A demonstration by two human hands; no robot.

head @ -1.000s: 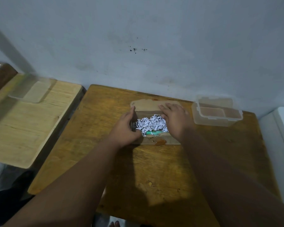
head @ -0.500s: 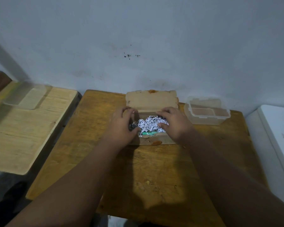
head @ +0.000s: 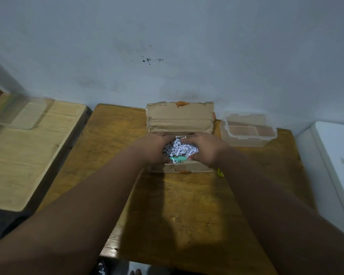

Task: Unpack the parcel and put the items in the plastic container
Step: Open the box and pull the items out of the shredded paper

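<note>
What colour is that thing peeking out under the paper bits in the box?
Mint green: the item shows best in the head view, below the paper shreds.

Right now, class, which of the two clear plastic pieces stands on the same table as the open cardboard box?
The divided container right of the box; the other lies on the paler table at left.

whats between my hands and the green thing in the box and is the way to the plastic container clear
Yes: shredded paper covers most of the green item; only its near edge shows. The left hand and right hand curl round that paper. From the cardboard box to the open plastic container, nothing visible intervenes.
</note>
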